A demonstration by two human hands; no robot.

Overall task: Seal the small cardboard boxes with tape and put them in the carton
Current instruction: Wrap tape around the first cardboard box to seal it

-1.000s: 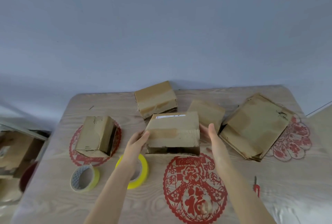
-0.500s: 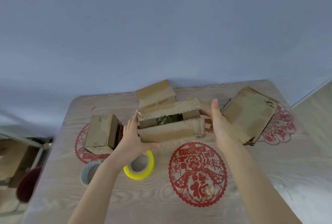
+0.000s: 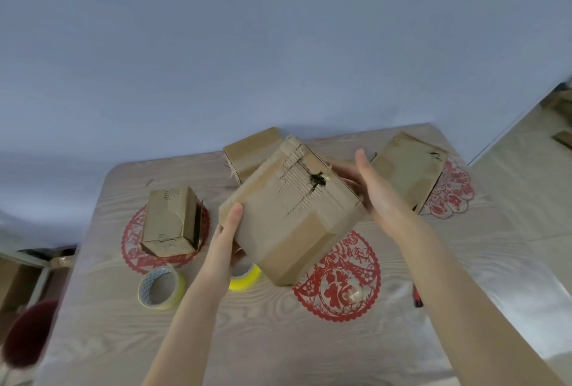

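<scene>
I hold a small cardboard box (image 3: 291, 218) above the table's middle, tilted, its torn corrugated face with a dark hole turned up. My left hand (image 3: 227, 232) grips its left edge with the thumb on top. My right hand (image 3: 376, 197) holds its right side, fingers reaching behind it, thumb up. Three more small boxes lie on the table: one at the left (image 3: 170, 221), one at the back (image 3: 247, 150), one at the right (image 3: 408, 169). A yellow tape roll (image 3: 246, 279) lies partly hidden under the held box. A pale tape roll (image 3: 159, 288) sits to its left.
The wooden table (image 3: 278, 339) bears red paper-cut decorations (image 3: 339, 289). A small red cutter (image 3: 418, 297) lies near the right forearm. Off the table's left edge stand a brown carton (image 3: 15, 277) and a dark red stool (image 3: 29, 333). A wall closes the back.
Both hands have lifted the box off the table and turned it, so its torn closed face shows instead of the open gap. The right hand has slid to its right side.
</scene>
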